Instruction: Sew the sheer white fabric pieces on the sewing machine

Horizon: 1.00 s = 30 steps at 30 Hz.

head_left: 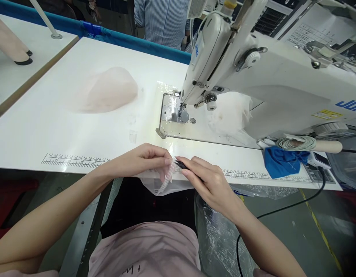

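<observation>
My left hand [143,159] pinches a thin, sheer piece of fabric [163,182] at the front edge of the white sewing table [80,130]. The fabric hangs down over the edge toward my lap. My right hand [208,181] is closed around a small black tool [182,164], whose tip touches the fabric right beside my left fingertips. Both hands sit just in front of the white sewing machine [253,77], whose needle and presser foot [180,111] stand behind them.
A pale pink sheer fabric pile [108,92] lies on the table at the left, more sheer fabric [230,115] under the machine arm. A blue cloth [281,161] and a corded handle [310,144] lie at the right. A person in a striped shirt [162,19] stands behind the table.
</observation>
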{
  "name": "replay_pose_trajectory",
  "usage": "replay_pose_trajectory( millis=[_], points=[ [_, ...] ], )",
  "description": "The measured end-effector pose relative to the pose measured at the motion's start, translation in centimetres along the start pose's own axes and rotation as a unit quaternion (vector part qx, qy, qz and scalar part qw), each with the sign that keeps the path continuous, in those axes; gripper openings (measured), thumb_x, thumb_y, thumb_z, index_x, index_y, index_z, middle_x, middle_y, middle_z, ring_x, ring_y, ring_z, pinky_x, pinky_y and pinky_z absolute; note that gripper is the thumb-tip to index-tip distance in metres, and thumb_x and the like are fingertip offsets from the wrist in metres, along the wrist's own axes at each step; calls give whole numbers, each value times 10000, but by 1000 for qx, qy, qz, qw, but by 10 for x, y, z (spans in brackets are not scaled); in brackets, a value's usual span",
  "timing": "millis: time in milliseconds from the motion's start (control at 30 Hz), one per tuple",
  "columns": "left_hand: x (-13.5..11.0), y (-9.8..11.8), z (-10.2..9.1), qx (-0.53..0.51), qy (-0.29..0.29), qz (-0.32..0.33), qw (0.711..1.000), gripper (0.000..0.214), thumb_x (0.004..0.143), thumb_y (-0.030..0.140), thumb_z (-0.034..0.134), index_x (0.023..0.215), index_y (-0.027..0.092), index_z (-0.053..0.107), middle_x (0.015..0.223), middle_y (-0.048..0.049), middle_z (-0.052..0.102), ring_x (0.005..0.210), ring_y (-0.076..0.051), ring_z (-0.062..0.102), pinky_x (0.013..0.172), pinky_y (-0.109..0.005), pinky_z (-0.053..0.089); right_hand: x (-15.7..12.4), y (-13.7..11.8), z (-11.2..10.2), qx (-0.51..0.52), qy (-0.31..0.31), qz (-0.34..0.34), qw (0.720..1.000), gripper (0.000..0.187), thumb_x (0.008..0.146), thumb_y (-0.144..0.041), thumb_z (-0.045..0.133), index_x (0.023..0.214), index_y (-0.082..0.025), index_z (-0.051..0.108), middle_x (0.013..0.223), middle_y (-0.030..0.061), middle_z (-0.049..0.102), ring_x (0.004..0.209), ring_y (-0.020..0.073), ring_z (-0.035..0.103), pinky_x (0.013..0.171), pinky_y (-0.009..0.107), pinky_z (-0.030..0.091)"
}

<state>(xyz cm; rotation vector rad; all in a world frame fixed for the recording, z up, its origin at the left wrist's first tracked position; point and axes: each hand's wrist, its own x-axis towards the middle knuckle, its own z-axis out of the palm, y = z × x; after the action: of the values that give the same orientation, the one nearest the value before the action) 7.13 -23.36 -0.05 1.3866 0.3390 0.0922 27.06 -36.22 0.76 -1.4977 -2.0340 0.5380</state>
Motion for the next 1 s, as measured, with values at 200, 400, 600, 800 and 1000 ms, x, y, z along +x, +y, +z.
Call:
replay_pose_trajectory(
  millis=[200,400,600,800,1000],
  points=[
    [0,-2,0,3,7,1,1000,289,976,351,519,901,132,693,843,-29,713,777,-154,689,793,-271,553,-1,1,0,-25,8,-8,1000,342,1033,-274,432,1319,-140,562,806,34,572,634,112,486,551,246,367],
    [0,-2,-1,6,4,-4,1000,295,973,364,520,901,137,693,837,-32,718,780,-164,694,798,-280,551,-2,-3,2,-54,2,-8,999,353,1027,-266,443,1332,-125,550,820,39,582,632,110,491,556,243,382],
    [-1,-1,0,17,6,1,1000,299,971,362,518,868,142,693,819,-28,722,775,-159,693,801,-272,540,-1,-4,2,-83,6,-12,996,345,1024,-261,446,1316,-121,563,827,41,590,595,101,469,520,231,369],
    [-1,-2,0,13,6,0,1000,286,964,356,529,873,138,690,829,-33,720,770,-158,691,793,-272,544,-2,-3,1,-112,6,-27,993,349,1023,-261,448,1322,-118,557,831,40,592,581,94,468,505,218,369],
    [-1,-2,-1,15,7,1,1000,295,970,361,522,880,137,691,840,-33,718,773,-156,690,792,-270,545,-2,-4,0,-133,6,-32,991,348,1026,-266,441,1325,-126,551,843,44,604,583,92,475,497,218,361]
  ],
)
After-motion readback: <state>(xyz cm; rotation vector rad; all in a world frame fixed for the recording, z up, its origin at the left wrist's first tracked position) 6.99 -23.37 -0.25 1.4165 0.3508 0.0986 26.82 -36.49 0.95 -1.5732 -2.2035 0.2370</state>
